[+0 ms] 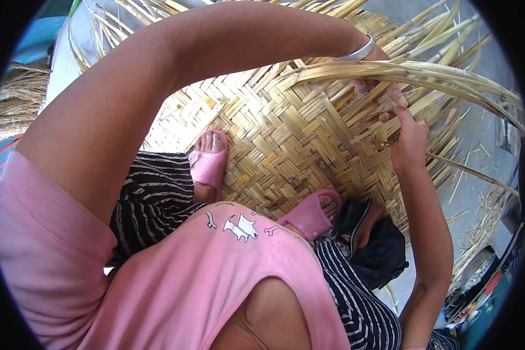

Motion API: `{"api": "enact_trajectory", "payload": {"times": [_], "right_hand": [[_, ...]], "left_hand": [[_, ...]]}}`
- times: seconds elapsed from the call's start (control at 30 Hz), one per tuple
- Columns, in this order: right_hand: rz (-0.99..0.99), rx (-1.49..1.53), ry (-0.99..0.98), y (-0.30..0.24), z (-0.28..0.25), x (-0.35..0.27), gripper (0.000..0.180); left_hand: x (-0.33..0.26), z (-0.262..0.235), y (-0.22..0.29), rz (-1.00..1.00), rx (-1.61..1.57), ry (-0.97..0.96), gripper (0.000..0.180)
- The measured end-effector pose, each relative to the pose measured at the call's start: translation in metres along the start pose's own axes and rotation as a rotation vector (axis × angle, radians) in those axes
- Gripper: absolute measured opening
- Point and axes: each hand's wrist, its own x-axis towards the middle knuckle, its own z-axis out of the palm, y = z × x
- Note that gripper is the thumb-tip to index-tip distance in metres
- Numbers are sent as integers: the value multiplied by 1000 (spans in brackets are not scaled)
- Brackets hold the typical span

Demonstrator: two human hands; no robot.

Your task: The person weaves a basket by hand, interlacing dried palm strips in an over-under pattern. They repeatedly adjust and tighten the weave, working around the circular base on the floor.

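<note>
Right hand (411, 135) pinching strips (443, 108); left hand (378, 55) half-hidden, can't tell. Under both, one mat (274, 134); nearer you, two sandals (207, 166); rightward, grey floor (466, 195).

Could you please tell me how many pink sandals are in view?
2: the left sandal and the right sandal, each worn on a foot over the woven mat.

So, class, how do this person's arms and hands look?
The left arm has a short pink sleeve and a silvery bangle; the right arm shows no sleeve or bangle. The left hand and right hand are ungloved.
</note>
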Motion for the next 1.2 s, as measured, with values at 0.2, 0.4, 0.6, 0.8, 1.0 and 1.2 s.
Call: {"api": "enact_trajectory", "payload": {"times": [0.2,0.4,0.6,0.8,1.0,1.2], "right_hand": [[-45,22,27,3,4,6,21],[12,24,58,4,1,10,21],[-46,33,-16,7,-3,17,28],[-47,33,-14,2,-1,9,21],[-86,11,-3,5,-7,6,19],[-108,-15,-27,7,-2,4,20]], "left_hand": [[-2,-11,-15,146,-173,1,49],[2,-8,-16,-35,-362,-63,39],[29,-17,-23,239,357,156,32],[30,-54,-34,278,-113,475,29],[-11,-46,-39,233,-512,354,22],[-27,-48,-41,351,-303,232,24]]}}
